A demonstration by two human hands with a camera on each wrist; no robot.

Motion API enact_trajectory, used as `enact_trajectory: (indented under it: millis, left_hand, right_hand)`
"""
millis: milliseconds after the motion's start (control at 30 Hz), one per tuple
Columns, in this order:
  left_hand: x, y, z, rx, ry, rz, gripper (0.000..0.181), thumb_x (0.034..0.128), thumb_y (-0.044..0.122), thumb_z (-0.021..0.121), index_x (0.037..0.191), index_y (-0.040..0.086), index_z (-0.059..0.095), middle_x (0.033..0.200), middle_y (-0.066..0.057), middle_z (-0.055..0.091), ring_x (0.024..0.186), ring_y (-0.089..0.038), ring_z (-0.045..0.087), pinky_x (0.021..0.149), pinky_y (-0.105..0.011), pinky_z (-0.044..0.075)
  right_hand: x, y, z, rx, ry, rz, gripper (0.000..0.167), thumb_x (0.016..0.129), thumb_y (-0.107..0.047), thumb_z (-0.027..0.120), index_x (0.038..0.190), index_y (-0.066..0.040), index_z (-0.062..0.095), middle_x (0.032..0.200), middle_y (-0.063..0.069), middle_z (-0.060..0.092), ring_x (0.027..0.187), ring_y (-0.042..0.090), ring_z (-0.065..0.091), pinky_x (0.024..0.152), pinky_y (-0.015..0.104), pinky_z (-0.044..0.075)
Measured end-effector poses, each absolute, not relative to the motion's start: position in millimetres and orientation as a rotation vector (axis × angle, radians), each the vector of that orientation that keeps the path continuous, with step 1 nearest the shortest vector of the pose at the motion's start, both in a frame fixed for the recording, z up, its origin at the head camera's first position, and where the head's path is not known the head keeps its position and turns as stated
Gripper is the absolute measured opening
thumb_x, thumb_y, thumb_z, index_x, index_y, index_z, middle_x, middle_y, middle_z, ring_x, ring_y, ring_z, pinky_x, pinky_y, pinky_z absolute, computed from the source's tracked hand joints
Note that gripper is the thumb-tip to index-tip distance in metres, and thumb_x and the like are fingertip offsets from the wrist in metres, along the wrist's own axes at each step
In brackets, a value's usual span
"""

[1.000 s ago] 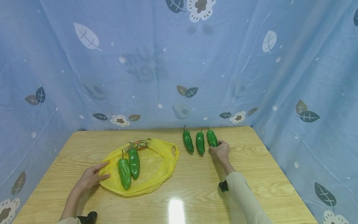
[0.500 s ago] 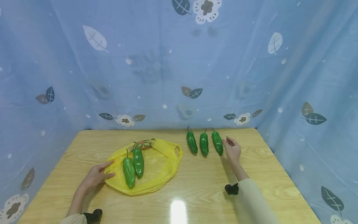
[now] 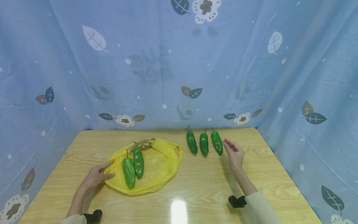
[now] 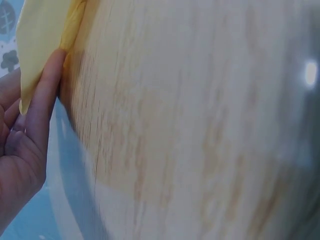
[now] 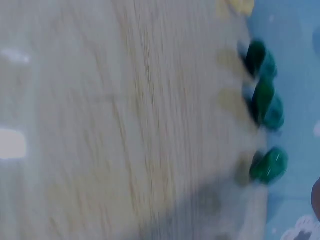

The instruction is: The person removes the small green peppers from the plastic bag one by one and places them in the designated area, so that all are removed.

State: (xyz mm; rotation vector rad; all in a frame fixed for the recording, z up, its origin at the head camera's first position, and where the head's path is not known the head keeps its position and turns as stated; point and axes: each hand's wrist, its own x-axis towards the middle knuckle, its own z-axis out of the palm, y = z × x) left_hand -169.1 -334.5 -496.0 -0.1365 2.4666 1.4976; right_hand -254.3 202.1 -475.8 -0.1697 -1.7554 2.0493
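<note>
Three peppers (image 3: 204, 144) are set in a row just left of the right grip (image 3: 235, 152), the nearest seemingly not touched. Nothing is held by that grip; its fingers are loosely bent. Two more peppers (image 3: 129, 172) are laid near, to the right of the left grip (image 3: 95, 175), by which the edge of the bag (image 3: 167, 171) is pinched; whether they lie inside it or on top cannot be told. All is carried by the surface (image 3: 207, 183). A transfer between bag and row is judged to be in hand, its direction uncertain; next, a pepper probably needs to be grasped on the right while the bag is steadied.
</note>
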Motion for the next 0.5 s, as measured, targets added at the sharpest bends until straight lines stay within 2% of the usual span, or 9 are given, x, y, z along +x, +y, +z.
enact_trajectory:
  millis: [67,133,233,267,333,367,433,500]
  left_hand:
    - [-169.3,-334.1,-496.5,-0.143,2.472,1.495,0.075,0.0879,0.019,0.071,0.148,-0.002,0.030,0.149,-0.038,0.009,0.136,-0.052,0.014,0.075,-0.025,0.052]
    - [-169.3,-333.2,-497.1,-0.151,2.484,1.488,0.075,0.0880,0.018,0.071,0.147,-0.002,0.031,0.149,-0.039,0.011,0.135,-0.048,0.023,0.073,-0.025,0.052]
    - [-169.3,-331.6,-497.9,-0.162,2.490,1.487,0.073,0.0881,0.017,0.071,0.147,-0.002,0.031,0.149,-0.038,0.013,0.120,-0.039,0.044,0.069,-0.025,0.052]
    - [-169.4,-331.2,-498.1,-0.165,2.493,1.478,0.074,0.0881,0.018,0.071,0.147,-0.001,0.031,0.149,-0.038,0.014,0.116,-0.037,0.045,0.067,-0.025,0.052]
    - [-170.1,-331.6,-497.9,-0.160,2.494,1.464,0.074,0.0883,0.020,0.071,0.148,-0.001,0.031,0.149,-0.039,0.012,0.122,-0.043,0.043,0.066,-0.025,0.050]
    - [-170.1,-331.7,-497.9,-0.160,2.493,1.465,0.074,0.0883,0.019,0.071,0.148,-0.001,0.031,0.148,-0.039,0.013,0.119,-0.042,0.045,0.065,-0.025,0.050]
    - [-171.1,-332.5,-497.8,-0.169,2.491,1.460,0.074,0.0880,0.019,0.071,0.148,0.000,0.031,0.133,-0.041,0.039,0.110,-0.038,0.052,0.062,-0.025,0.049]
    - [-171.7,-333.2,-497.6,-0.152,2.486,1.488,0.073,0.0882,0.016,0.070,0.147,-0.001,0.031,0.125,-0.041,0.046,0.102,-0.030,0.061,0.065,-0.025,0.052]
  right_hand:
    - [-248.2,196.0,-472.1,-0.181,-1.789,2.074,0.034,0.087,-0.006,0.070,0.114,0.014,0.061,0.101,0.000,0.070,0.092,0.005,0.064,0.085,0.015,0.048]
    - [-242.6,189.1,-469.0,-0.180,-1.816,2.083,0.033,0.088,-0.007,0.070,0.113,0.012,0.062,0.103,0.002,0.069,0.093,0.005,0.064,0.085,0.015,0.048]
    - [-235.4,179.0,-466.7,-0.158,-1.832,2.113,0.032,0.088,-0.006,0.069,0.113,0.012,0.061,0.103,0.003,0.068,0.093,0.005,0.064,0.085,0.016,0.048]
    - [-232.9,175.1,-465.9,-0.151,-1.830,2.121,0.031,0.088,-0.004,0.068,0.113,0.013,0.061,0.103,0.004,0.068,0.093,0.006,0.065,0.085,0.017,0.049]
    - [-229.0,168.5,-465.1,-0.130,-1.821,2.147,0.032,0.088,-0.002,0.067,0.114,0.015,0.059,0.102,0.006,0.068,0.094,0.007,0.065,0.085,0.018,0.049]
    - [-227.3,165.5,-464.9,-0.118,-1.815,2.161,0.032,0.088,-0.001,0.067,0.115,0.015,0.059,0.101,0.006,0.068,0.094,0.008,0.065,0.085,0.018,0.049]
    - [-224.7,159.9,-464.6,-0.100,-1.803,2.173,0.032,0.088,0.000,0.067,0.115,0.016,0.058,0.101,0.006,0.069,0.095,0.010,0.065,0.085,0.019,0.050]
    - [-221.9,155.2,-464.6,-0.086,-1.791,2.184,0.031,0.088,0.001,0.067,0.114,0.016,0.058,0.099,0.005,0.069,0.095,0.011,0.065,0.084,0.019,0.050]
